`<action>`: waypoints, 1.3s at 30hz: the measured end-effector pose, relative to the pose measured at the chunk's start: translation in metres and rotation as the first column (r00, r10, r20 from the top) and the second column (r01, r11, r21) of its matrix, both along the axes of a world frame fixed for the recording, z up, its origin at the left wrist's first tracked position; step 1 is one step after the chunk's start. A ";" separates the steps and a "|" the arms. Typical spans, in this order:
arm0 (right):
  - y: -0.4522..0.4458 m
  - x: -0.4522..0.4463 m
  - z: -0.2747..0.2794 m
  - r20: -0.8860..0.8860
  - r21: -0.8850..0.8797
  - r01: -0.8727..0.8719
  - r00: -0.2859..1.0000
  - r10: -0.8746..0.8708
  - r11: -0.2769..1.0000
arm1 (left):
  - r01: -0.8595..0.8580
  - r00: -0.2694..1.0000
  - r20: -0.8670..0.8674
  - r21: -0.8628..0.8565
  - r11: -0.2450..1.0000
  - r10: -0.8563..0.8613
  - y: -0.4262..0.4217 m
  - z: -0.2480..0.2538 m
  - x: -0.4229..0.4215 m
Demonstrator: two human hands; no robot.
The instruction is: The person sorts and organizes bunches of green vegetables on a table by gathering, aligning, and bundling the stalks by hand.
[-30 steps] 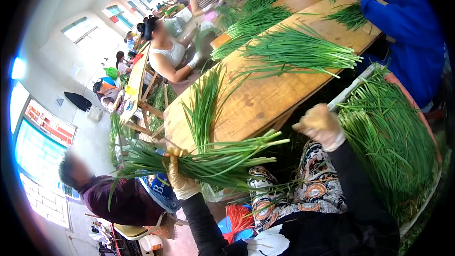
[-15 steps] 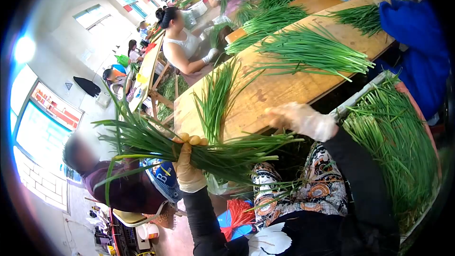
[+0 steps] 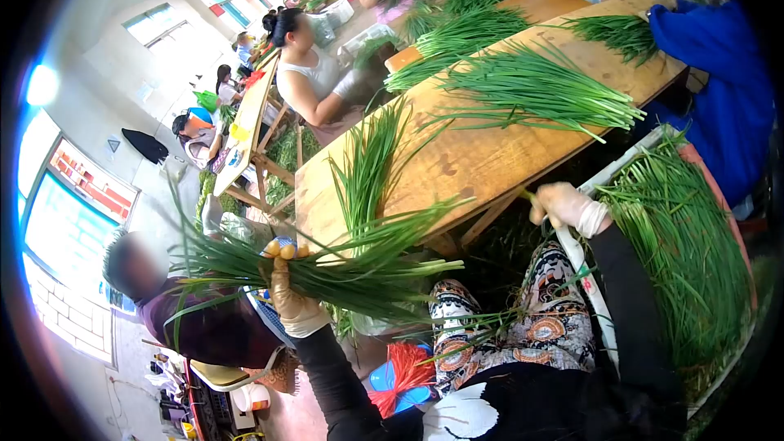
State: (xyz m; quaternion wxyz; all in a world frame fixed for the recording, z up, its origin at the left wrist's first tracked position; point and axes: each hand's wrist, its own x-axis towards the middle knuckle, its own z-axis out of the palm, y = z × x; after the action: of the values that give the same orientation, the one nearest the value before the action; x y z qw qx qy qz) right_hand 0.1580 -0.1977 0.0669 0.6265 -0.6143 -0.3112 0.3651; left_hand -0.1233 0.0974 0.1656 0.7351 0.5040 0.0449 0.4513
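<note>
My left hand (image 3: 296, 304), gloved, grips a loose bunch of garlic chives (image 3: 351, 273) around its middle. The dark leaf tips fan out to the left and the pale stem ends point right, over my lap. My gloved right hand (image 3: 567, 206) is beside the table edge, above the rim of a crate. Its fingers are curled and slightly blurred. A thin yellowish strand shows at its fingertips, but what it holds is not plain. A smaller bunch of chives (image 3: 365, 167) lies on the table just beyond my left hand.
A wooden table (image 3: 457, 171) stretches ahead, bearing a large pile of chives (image 3: 547, 94). To my right stands a white crate (image 3: 600, 310) full of chives. Red ties (image 3: 408, 371) lie near a blue item at lower left. Several people sit around, one in a blue sleeve (image 3: 719, 65).
My left hand has moved left and slightly down with the bunch. My right hand has drawn to the right, away from the table and toward the crate.
</note>
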 end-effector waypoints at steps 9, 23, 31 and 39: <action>0.045 -0.041 0.069 0.724 0.340 -0.035 0.648 -0.238 0.940 | -0.001 0.998 0.062 -0.117 0.993 0.009 -0.008 0.005 0.021; -0.009 0.008 -0.006 -0.211 0.348 -0.034 0.971 0.114 0.937 | -0.041 0.998 0.037 -0.182 0.982 0.048 0.035 -0.017 -0.002; 0.045 -0.066 0.044 0.607 0.265 -0.211 0.795 0.008 0.941 | 0.091 0.995 0.063 -0.342 0.935 -0.074 0.030 -0.019 0.029; 0.056 -0.060 0.031 0.186 0.114 -0.611 0.788 0.587 0.784 | 0.139 0.989 0.072 -0.228 0.964 -0.126 0.006 -0.002 0.041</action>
State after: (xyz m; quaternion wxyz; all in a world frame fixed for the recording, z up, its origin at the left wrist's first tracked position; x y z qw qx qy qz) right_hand 0.0979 -0.1417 0.0980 0.5036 -0.4526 -0.5633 0.4736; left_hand -0.0827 0.1034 0.1635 0.8185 0.4034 0.0426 0.4067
